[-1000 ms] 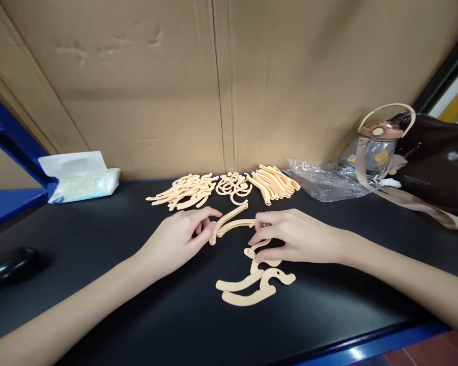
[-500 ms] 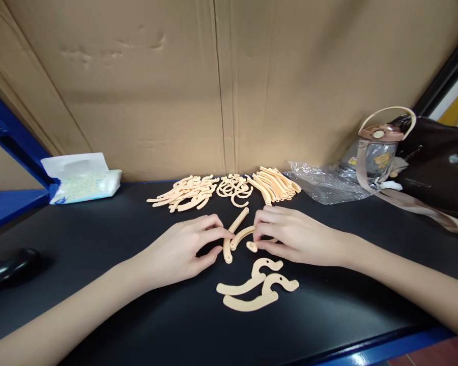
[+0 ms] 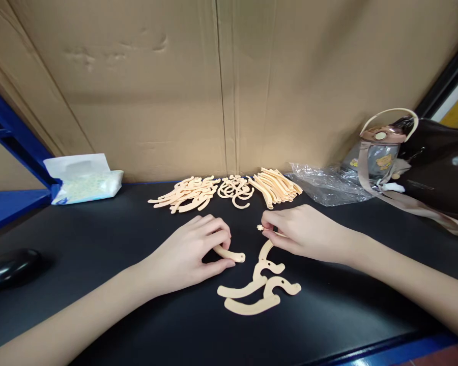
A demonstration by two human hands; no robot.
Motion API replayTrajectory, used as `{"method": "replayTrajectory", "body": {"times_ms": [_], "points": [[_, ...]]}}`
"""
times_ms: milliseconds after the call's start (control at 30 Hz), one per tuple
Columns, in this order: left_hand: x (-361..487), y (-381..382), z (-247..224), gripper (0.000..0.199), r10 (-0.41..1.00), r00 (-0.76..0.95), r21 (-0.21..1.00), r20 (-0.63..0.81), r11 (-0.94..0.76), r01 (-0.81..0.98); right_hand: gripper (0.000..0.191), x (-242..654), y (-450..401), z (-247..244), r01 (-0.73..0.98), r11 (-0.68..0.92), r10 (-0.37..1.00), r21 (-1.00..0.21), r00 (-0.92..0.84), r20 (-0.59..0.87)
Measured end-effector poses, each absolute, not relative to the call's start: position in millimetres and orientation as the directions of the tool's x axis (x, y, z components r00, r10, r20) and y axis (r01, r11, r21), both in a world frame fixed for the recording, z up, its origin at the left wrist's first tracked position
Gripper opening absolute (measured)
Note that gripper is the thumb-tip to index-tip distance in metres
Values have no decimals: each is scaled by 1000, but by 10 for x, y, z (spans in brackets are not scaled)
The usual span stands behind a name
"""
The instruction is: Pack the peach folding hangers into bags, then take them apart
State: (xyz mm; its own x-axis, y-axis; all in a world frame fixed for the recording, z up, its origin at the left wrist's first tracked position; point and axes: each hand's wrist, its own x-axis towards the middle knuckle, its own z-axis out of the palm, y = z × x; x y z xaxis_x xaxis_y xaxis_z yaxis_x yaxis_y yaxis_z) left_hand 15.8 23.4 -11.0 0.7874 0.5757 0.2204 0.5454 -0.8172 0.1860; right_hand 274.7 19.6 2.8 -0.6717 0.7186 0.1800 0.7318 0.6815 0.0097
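Note:
My left hand is closed around a curved beige plastic arm, whose holed end sticks out past the thumb to the right. Between the fingertips of my right hand is a small beige plastic piece; only its knobbed end shows, the rest is hidden by the fingers. Another curved arm comes out from under the right hand. Nearer to me lie two flat beige pieces with wavy outlines, a front one and a rear one, the lower end of the curved arm meeting the rear one.
At the back of the black table are piles of flat curved pieces, small hooks and long arms. A wipes pack and a mouse lie left. Plastic film, a bottle and a dark bag are right.
My left hand has picked up the arm that lay before it and turned its end rightward. My right hand has raised the small piece, and the other arm has shifted right, towards me.

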Motion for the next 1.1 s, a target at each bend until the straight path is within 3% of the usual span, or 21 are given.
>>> {"method": "replayTrajectory", "body": {"times_ms": [100, 333, 600, 967, 1100], "points": [[199, 228, -136, 22, 617, 763, 210, 194, -786, 582, 19, 2728, 187, 38, 790, 612, 784, -46, -597, 169], [202, 212, -126, 24, 659, 732, 208, 174, -751, 627, 17, 2704, 155, 72, 834, 430, 900, -345, -428, 88], [198, 236, -164, 15, 646, 742, 198, 178, -762, 616, 31, 2753, 173, 62, 684, 226, 891, -694, -433, -137], [225, 197, -166, 11, 683, 709, 272, 176, -726, 632, 27, 2737, 175, 106, 460, 193, 847, -867, -524, -89], [232, 187, -163, 8, 689, 701, 273, 181, -720, 638, 26, 2732, 186, 69, 399, 322, 840, -859, -538, 66]]}}
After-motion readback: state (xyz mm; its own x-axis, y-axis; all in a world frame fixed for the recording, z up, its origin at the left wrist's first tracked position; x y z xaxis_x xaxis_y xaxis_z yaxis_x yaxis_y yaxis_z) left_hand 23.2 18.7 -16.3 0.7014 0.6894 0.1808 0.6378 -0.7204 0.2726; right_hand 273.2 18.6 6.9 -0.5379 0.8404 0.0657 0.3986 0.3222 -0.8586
